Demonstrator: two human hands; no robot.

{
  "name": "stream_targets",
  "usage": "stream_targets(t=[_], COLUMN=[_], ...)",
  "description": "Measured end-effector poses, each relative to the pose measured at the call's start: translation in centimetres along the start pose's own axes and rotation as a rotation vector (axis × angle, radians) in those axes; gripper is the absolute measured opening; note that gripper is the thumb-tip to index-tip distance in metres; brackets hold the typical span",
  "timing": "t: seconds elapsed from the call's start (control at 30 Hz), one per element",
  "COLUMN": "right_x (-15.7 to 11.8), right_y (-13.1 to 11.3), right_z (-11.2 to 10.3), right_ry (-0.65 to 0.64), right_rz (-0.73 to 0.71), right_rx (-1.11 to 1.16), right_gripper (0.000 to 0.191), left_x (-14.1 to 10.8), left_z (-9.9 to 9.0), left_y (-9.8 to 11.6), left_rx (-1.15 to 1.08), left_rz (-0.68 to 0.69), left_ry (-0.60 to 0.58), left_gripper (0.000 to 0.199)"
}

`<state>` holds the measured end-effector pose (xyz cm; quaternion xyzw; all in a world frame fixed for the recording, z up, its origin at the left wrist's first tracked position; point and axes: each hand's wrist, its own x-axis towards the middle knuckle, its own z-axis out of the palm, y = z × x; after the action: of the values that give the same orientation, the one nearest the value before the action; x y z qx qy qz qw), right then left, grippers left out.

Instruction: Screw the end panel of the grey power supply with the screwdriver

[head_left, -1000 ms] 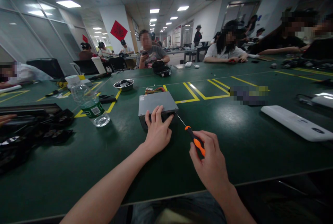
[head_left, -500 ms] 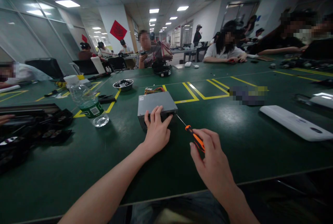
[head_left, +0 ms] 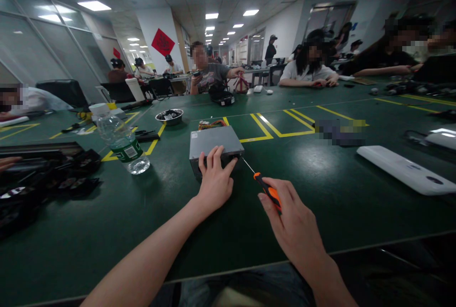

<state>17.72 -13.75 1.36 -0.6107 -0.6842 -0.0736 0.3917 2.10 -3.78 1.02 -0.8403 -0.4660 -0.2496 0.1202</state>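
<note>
A grey metal computer power supply [head_left: 215,139] lies on the green table in front of me, with a bundle of coloured cables at its far side. My left hand [head_left: 215,178] grips its near edge, fingers spread over the top and the near face. An orange and black screwdriver [head_left: 271,194] is held in my right hand [head_left: 294,219], thumb and fingers around the handle. Its thin shaft points up and left, with the tip at the box's near right corner. Whether the tip sits in a screw is too small to tell.
A water bottle [head_left: 123,143] stands to the left, beside black parts [head_left: 64,169]. A metal bowl [head_left: 169,116] of small dark pieces sits further back. On the right lies a white device [head_left: 406,169]. Yellow tape [head_left: 256,139] marks the table. Several people sit around.
My right hand and the screwdriver handle have turned slightly; the tip stays at the box's corner. My left hand keeps its place. Across the table, a person has stretched an arm toward a reddish object.
</note>
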Motion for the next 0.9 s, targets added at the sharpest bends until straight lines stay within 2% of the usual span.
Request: stream_targets(t=[0.2, 0.37, 0.47, 0.77, 0.9], right_x=[-0.2, 0.1, 0.1, 0.1, 0.2], right_y=[-1.2, -0.5, 0.2, -0.6, -0.3], right_z=[0.4, 0.2, 0.0, 0.3, 0.2], right_ry=[0.027, 0.069, 0.042, 0.054, 0.085], right_rz=[-0.084, -0.007, 0.035, -0.106, -0.043], right_rx=[0.11, -0.006, -0.014, 0.06, 0.016], right_gripper=[0.03, 0.025, 0.026, 0.027, 0.024], left_x=[-0.1, -0.1, 0.0, -0.1, -0.1], left_z=[0.1, 0.2, 0.1, 0.2, 0.3], left_y=[0.0, 0.0, 0.0, 0.0, 0.1], left_rx=[0.026, 0.029, 0.032, 0.046, 0.057], left_rz=[0.014, 0.011, 0.008, 0.025, 0.021], left_ry=[0.016, 0.011, 0.007, 0.022, 0.022], left_gripper=[0.052, 0.051, 0.05, 0.052, 0.052])
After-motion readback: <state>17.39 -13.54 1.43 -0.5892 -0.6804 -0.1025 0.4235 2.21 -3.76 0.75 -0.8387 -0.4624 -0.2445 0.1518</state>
